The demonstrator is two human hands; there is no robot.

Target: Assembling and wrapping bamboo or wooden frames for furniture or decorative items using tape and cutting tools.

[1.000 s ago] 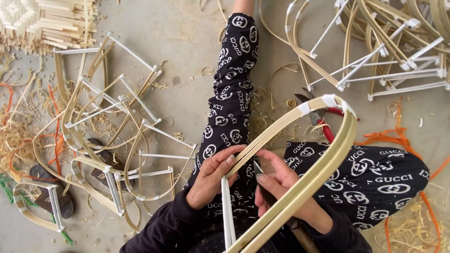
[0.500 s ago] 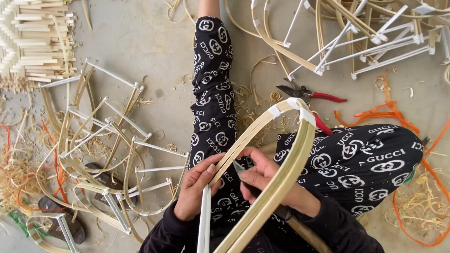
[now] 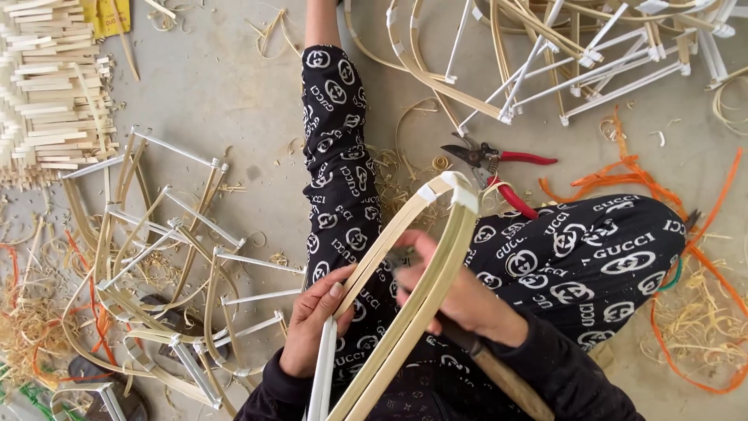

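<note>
I sit on a concrete floor with my legs in black patterned trousers (image 3: 343, 171). A bent frame of pale bamboo strips (image 3: 421, 257), joined at its top by white tape, rises between my hands. My left hand (image 3: 315, 316) pinches the frame's left strip and a white strip below it. Inside the frame, my right hand (image 3: 460, 292) grips a tool with a wooden handle (image 3: 499, 374); its tip is pressed against the strips and hidden by my fingers.
Red-handled pruning shears (image 3: 495, 160) lie on the floor beyond the frame. Finished bamboo frames are piled at left (image 3: 171, 257) and at top right (image 3: 576, 54). Cut sticks are stacked at top left (image 3: 51, 86). Shavings and orange strips litter the right side (image 3: 701, 312).
The view has shifted, so the frame and my hands sit lower and further left in the picture. My hands keep their hold on the frame and the tool.
</note>
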